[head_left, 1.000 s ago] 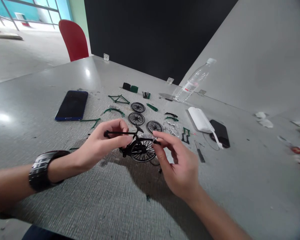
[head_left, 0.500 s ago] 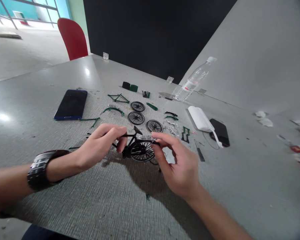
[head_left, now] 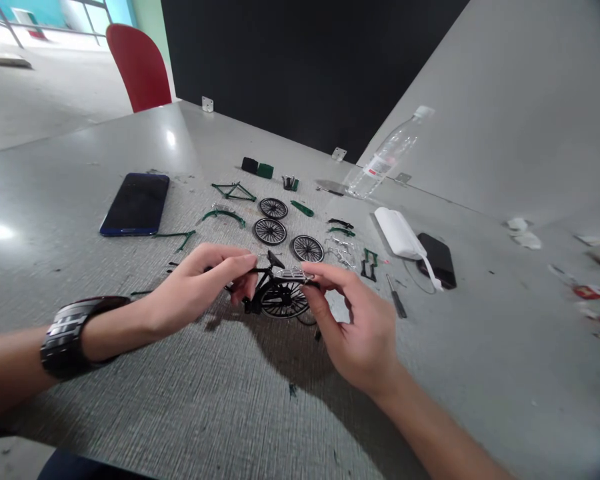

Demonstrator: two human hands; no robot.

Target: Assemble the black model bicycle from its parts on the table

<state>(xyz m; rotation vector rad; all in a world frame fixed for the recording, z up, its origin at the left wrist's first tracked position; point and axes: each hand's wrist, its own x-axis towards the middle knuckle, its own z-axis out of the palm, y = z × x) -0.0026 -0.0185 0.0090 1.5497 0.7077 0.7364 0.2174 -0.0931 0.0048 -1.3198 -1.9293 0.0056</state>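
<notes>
Both hands hold a small black model bicycle (head_left: 286,300) just above the table. My left hand (head_left: 213,277) is closed on the front part of its frame, and the fingers hide that end. At the rear, my right hand (head_left: 357,313) pinches the back mudguard and the end of the silvery rear rack (head_left: 289,274) between thumb and forefinger. The saddle (head_left: 275,259) points up between the hands, over the spoked rear wheel. Loose wheels (head_left: 270,231) lie just behind the bicycle, with a green frame (head_left: 234,191) and a green curved mudguard (head_left: 223,215) to their left.
A phone (head_left: 136,204) lies at left. To the right are a small screwdriver (head_left: 396,297), a white case with a cable (head_left: 400,233) and a black box-like item (head_left: 437,259). A plastic bottle (head_left: 387,157) leans by the back panel (head_left: 300,67). Small green scraps lie in front.
The view has shifted slightly, so the table items sit a little higher and further left. Both hands keep their hold on the bicycle, almost still.
</notes>
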